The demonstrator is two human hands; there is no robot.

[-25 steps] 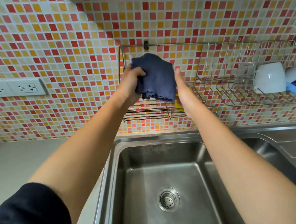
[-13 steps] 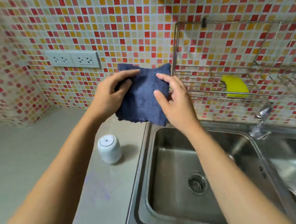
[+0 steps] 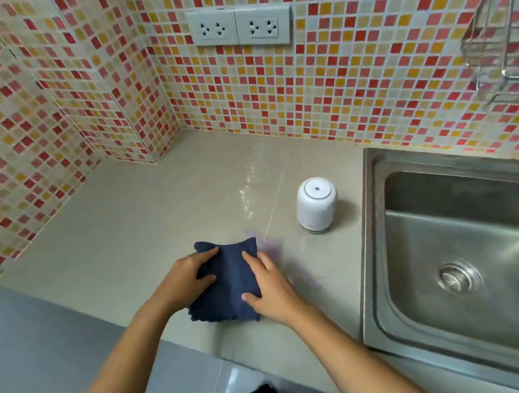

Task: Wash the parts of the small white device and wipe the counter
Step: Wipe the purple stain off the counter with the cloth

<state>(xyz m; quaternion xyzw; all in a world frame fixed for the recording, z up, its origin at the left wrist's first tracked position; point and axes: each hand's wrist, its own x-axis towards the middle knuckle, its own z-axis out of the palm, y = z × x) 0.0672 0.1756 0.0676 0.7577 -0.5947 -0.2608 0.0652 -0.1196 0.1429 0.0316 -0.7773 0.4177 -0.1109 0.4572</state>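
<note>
**Cloth at the counter, purple smear just to its right**

The counter [image 3: 111, 217] is a smooth, pale grey-beige slab that runs into a corner of small red, orange and cream mosaic tiles. A double socket plate [image 3: 238, 27] sits high on the back wall.

Near the front edge, the left hand [image 3: 185, 281] holds the left side of a dark blue cloth [image 3: 228, 281], thumb on top and fingers curled at its edge. The cloth is soft and nappy, folded to a rough square with ragged layered edges. I cannot tell whether it is already lying flat on the counter. The right hand [image 3: 268, 287] holds its right side, with forefinger and thumb lying on the top face.

What matters for the wipe is the faint purple smear [image 3: 274, 252]. It begins at the cloth's far right corner and trails diagonally toward the near right, passing just beside the right hand. The stain is therefore to the right of the cloth, and the right hand is the nearer one. A short push rightward and slightly away should cover it.

Beyond the cloth there is a wet sheen on the surface. Further right and farther back stands the white device [image 3: 316, 205]. It is a smooth, rounded plastic cylinder, upright and in one piece, close to the rim of the steel sink [image 3: 368, 249]. A wire rack [image 3: 502, 30] hangs above the sink.
</note>
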